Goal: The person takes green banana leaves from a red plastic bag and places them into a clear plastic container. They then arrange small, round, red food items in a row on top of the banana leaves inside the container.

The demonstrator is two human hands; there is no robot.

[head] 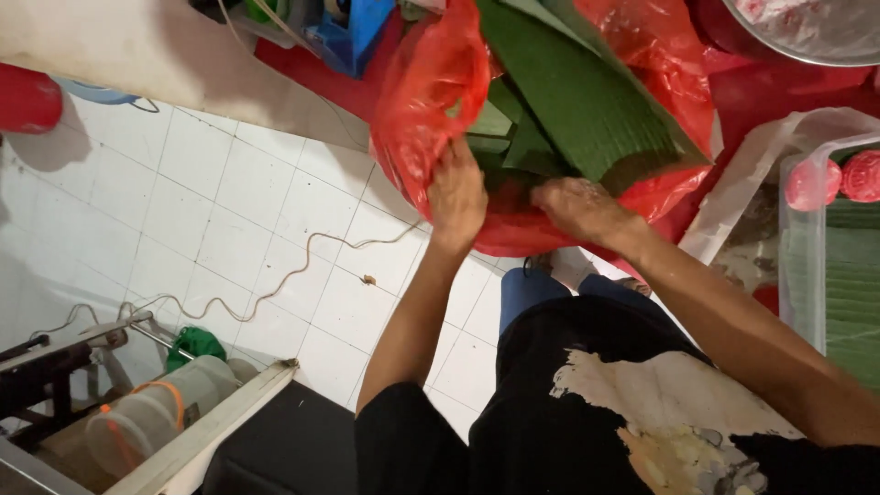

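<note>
Left hand [456,194] at the mouth of the red plastic bag [423,92], fingers curled on its rim; grip closed on the plastic. Right hand [576,207] reaches into the bag, fingers on the folded green leaves [577,96]; can't tell if that grip is closed. Bag sits on the white tiled floor [229,211]. A thin cord [302,266] trails across the tiles.
</note>
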